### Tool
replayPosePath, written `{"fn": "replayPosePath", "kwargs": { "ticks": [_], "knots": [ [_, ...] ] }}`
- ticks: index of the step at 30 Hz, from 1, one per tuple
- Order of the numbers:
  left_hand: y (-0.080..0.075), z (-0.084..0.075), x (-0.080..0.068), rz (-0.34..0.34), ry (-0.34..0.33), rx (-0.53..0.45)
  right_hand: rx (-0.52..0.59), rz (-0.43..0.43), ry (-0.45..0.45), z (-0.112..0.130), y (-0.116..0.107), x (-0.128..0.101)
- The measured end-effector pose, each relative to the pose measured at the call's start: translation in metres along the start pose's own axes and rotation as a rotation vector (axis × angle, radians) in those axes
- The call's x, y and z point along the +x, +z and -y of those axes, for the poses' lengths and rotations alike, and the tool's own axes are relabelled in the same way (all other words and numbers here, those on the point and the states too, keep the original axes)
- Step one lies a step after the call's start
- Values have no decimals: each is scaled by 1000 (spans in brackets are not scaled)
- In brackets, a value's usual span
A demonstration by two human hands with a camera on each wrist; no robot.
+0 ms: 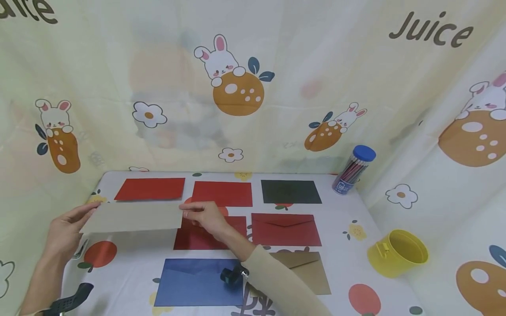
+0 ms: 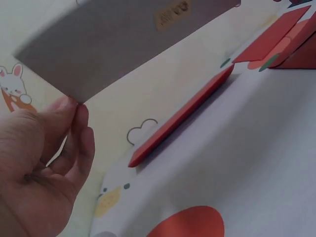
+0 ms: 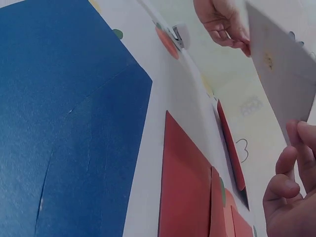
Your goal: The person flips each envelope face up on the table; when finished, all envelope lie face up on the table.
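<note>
A white envelope (image 1: 134, 217) is held nearly level above the left of the table, its underside bearing a small brownish printed mark in both wrist views. My left hand (image 1: 65, 232) pinches its left end between thumb and fingers. At the opposite end, my right hand (image 1: 207, 219) pinches the edge with thumb and fingertips. Just behind it lies a thick red envelope (image 1: 150, 189). Under my right hand and forearm are another red envelope (image 1: 189, 237), partly covered, and a blue envelope (image 1: 189, 283).
Farther right lie a red envelope (image 1: 223, 193), a dark green one (image 1: 291, 192), a red one with a flap (image 1: 286, 230) and a tan one (image 1: 312, 272). A blue-lidded pencil jar (image 1: 352, 169) and a yellow bucket (image 1: 395, 254) stand at the right. Patterned cloth hangs behind.
</note>
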State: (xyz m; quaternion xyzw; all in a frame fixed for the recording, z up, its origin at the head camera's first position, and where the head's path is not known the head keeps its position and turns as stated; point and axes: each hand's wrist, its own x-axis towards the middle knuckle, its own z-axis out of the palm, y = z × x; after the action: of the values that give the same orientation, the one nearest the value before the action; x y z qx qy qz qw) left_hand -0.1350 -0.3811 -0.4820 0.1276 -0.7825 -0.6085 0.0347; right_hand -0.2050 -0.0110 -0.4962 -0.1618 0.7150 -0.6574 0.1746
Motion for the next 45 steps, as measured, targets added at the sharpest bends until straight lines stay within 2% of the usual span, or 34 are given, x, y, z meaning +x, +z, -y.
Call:
{"fn": "replayPosePath", "kwargs": {
  "ticks": [2, 5, 8, 12, 15, 17, 23, 28, 35, 42, 45],
  "knots": [
    [0, 1, 1, -7, 3, -29, 5, -9, 1, 0, 1, 0],
    [2, 3, 3, -26, 32, 18, 29, -25, 4, 0, 4, 1],
    [4, 3, 3, -49, 53, 129, 46, -44, 16, -2, 7, 1],
    [8, 3, 3, -84, 27, 313, 50, -64, 37, -4, 10, 3],
    [10, 3, 3, -87, 35, 384, 49, -71, 56, -7, 13, 5],
    [10, 4, 3, -80, 62, 407, 47, -78, 68, -8, 15, 7],
    [7, 10, 3, -9, 122, 512, 8, -99, 92, -13, 21, 14],
    [2, 12, 3, 96, 108, 607, -82, -124, 93, -18, 23, 17],
    [-4, 8, 5, 218, 7, 648, -284, -153, 85, -25, 26, 20],
    [-7, 1, 8, 252, -75, 701, -401, -130, 29, -23, 29, 21],
    [-8, -3, 10, 260, -97, 710, -393, -108, 41, -21, 30, 20]
  ]
}}
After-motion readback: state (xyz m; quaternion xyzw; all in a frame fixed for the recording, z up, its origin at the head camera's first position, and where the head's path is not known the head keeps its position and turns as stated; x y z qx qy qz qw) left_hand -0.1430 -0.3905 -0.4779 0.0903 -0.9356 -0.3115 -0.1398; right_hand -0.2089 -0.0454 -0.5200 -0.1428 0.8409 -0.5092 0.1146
